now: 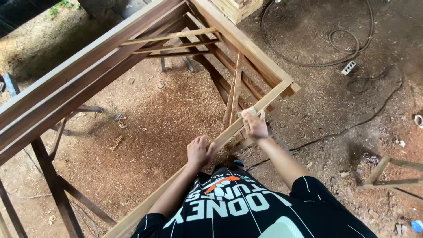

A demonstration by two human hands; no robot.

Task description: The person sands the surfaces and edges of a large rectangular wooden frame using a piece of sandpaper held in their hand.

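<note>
Large wooden frame (145, 48), unfinished, propped on dark trestle legs (53, 185); spans from lower left of the picture to upper centre, corner joint at centre right.

Near rail (185, 174) of the frame: pale timber, running diagonally from bottom left up to the corner at centre right; passes directly under both hands.

Left hand (199, 151), centre of the picture: closed over the near rail, fingers wrapped on its upper edge, apparently steadying the piece.

Right hand (254, 125), just right of centre and higher along the same rail: clenched on a small pale block or pad (247, 113), pressed against the rail; exact kind of object too hidden to tell, likely held flat for rubbing along the grain.

Thin cross slats (172, 37), upper centre, spanning the frame; one loose slat (234, 90) leaning upright inside the corner.

Stack of pale boards (235, 8), top centre.

Dark cable (335, 44) coiled at upper right, ending near a white power strip (348, 67).

Earthen floor (154, 119) thick with sawdust and shavings.

Small wooden offcut frame (387, 174), lower right.
</note>
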